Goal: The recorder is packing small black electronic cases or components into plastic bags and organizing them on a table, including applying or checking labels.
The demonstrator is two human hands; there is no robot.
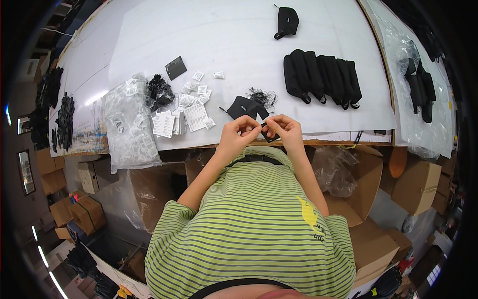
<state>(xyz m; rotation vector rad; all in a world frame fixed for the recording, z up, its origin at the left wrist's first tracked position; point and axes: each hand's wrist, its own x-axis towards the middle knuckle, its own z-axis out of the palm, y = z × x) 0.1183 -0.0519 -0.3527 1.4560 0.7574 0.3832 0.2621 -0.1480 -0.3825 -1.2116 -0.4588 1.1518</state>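
Both hands meet at the front edge of the white table (189,30). My left hand (241,131) is closed in a pinch, its fingertips close to those of the right; what they grip is too small to make out. My right hand (285,130) pinches a small black tag (271,138), which hangs under its fingers over the edge. Just beyond the hands lies a black zip pouch (244,106) with a small white print. Behind it is a tangle of thin black strings (263,98).
White sachets (189,99), printed white cards (163,124), a black card (176,68) and a bundle of black strings (158,93) lie to the left, beside a clear bag of sachets (130,134). Black pouches stand in a row (321,77) at right; another pouch (287,22) lies farther back. Cardboard boxes (366,184) sit underneath.
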